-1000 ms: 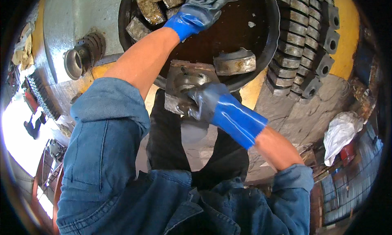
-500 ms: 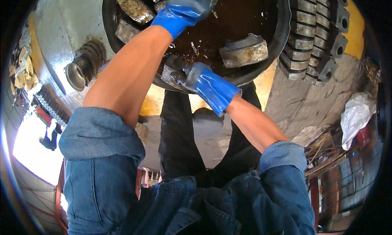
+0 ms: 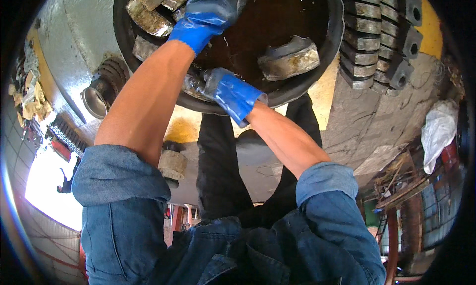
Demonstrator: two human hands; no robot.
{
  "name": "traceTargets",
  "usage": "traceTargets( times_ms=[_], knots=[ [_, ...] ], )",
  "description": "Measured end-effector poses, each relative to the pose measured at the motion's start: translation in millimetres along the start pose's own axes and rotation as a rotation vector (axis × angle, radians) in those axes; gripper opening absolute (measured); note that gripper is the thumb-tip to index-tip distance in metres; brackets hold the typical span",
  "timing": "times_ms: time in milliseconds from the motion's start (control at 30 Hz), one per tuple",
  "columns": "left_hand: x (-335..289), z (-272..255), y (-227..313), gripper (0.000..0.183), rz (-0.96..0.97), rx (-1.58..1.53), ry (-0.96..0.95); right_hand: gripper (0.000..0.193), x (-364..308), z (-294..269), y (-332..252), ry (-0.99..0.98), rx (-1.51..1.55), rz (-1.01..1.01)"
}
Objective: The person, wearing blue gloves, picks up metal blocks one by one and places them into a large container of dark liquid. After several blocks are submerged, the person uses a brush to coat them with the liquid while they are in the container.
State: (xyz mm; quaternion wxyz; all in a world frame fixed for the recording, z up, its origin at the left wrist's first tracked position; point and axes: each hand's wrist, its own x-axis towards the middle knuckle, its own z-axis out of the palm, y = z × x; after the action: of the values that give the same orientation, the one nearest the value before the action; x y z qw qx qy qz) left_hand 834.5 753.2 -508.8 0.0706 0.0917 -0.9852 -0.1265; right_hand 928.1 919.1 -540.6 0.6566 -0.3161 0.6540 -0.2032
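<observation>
A black round tub (image 3: 327,72) of dark liquid stands before me. My right hand (image 3: 230,90), in a blue rubber glove with a grey palm, is closed on a curved metal block (image 3: 195,86) at the tub's near rim; my glove and left forearm partly cover the block. My left hand (image 3: 212,10), gloved alike, reaches over the tub at the upper edge of the view. Its fingers look curled together, and whatever they may hold is hidden. Another curved metal block (image 3: 290,62) lies in the tub on the right, wet and brownish. Several more metal blocks (image 3: 148,17) are heaped at the tub's left.
Rows of stacked metal blocks (image 3: 359,42) stand right of the tub, beside dark pieces with round holes (image 3: 413,47). A ribbed metal cylinder (image 3: 96,99) lies on the left. A round block (image 3: 172,164) sits near my legs. White plastic sheeting (image 3: 439,131) hangs at far right.
Both hands have shifted left, the right one with the curved block, which is now more covered. The whole view has also shifted slightly, so the tub appears further left.
</observation>
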Motion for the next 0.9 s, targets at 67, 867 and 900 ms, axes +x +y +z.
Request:
traceTargets(
  times_ms=[67,867,900],
  knots=[
    [1.1,-3.4,3.7,0.060,-0.020,-0.015,-0.017,0.048,-3.0,0.0,-4.2,0.003,-0.264,0.056],
    [16.0,5.8,22.6,0.060,-0.016,0.193,-0.100,0.036,-256.6,-263.1,394.5,1.209,1.389,-0.129],
    [17.1,4.6,23.7,0.061,-0.023,0.193,-0.114,0.036,-267.9,-272.7,432.9,1.310,1.458,0.125]
  ],
)
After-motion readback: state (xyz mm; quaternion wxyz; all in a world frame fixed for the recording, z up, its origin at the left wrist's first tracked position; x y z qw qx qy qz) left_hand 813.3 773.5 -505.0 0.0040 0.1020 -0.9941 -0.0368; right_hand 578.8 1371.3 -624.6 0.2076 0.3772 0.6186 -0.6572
